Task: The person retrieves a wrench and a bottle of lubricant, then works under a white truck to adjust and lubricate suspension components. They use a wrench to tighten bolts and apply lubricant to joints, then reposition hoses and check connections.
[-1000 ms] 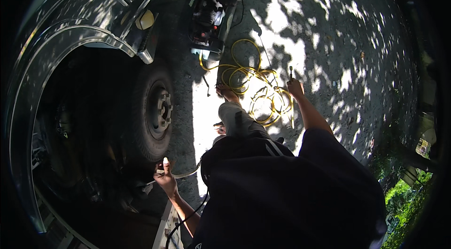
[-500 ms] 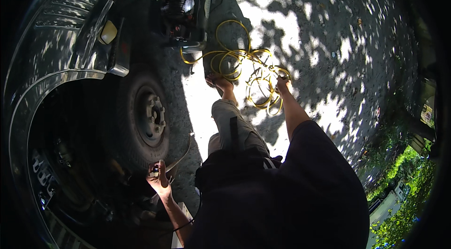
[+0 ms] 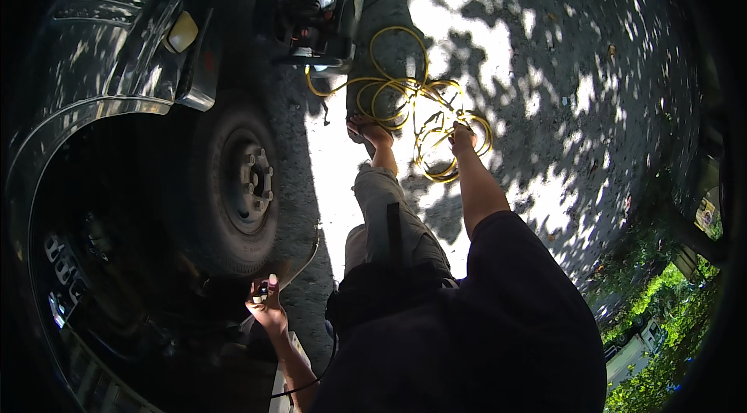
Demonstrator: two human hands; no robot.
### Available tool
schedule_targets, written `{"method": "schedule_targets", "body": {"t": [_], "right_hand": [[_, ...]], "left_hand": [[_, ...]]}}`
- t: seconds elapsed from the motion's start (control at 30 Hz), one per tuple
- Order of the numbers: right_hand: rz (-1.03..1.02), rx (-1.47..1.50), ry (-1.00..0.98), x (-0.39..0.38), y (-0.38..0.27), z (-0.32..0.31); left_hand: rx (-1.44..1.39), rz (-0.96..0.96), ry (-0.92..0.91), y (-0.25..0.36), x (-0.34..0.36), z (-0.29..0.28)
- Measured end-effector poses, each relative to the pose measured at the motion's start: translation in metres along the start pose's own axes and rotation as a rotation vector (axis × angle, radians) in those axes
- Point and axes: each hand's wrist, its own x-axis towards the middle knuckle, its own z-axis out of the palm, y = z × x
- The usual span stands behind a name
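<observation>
My left hand [image 3: 267,310] is closed beside the vehicle's wheel [image 3: 247,191], low on the left. Between its fingers sits a small pale object, too small to name. A thin pale line [image 3: 309,265] rises from near that hand toward the wheel's edge. My right hand [image 3: 463,137] is stretched forward and closed at the coils of a yellow hose [image 3: 426,165]. Its fingers appear to grip the hose, partly in glare. More hose loops lie left of that hand, and one end runs to a dark machine [image 3: 342,63].
A dark vehicle body [image 3: 117,63] with an open wheel arch fills the left side. My foot [image 3: 372,133] rests on the sunlit ground near the hose. Green plants [image 3: 665,335] border the far right. A pale block-like thing [image 3: 282,390] lies beside my left forearm.
My right hand has shifted slightly left, and the hose loops around it have changed shape. My left hand has turned a little, its thumb now pointing up. The whole view has shifted slightly.
</observation>
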Motion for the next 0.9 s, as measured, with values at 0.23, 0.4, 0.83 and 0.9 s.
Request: {"method": "schedule_targets", "body": {"t": [0.23, 0.4, 0.83, 0.9], "right_hand": [[0.184, 0.189, 0.124, 0.018, 0.004, -0.007], [0.194, 0.111, 0.069, -0.001, 0.010, -0.022], [0.264, -0.032, 0.009, -0.049, -0.008, -0.046], [0.249, -0.073, -0.016, -0.048, -0.010, -0.050]], "left_hand": [[-0.008, -0.136, 0.048, -0.026, -0.014, -0.007], [0.005, -0.166, 0.035, -0.023, -0.018, -0.007], [-0.073, 0.011, 0.043, -0.024, -0.015, -0.012], [-0.083, 0.012, 0.046, -0.024, -0.015, -0.011]]}}
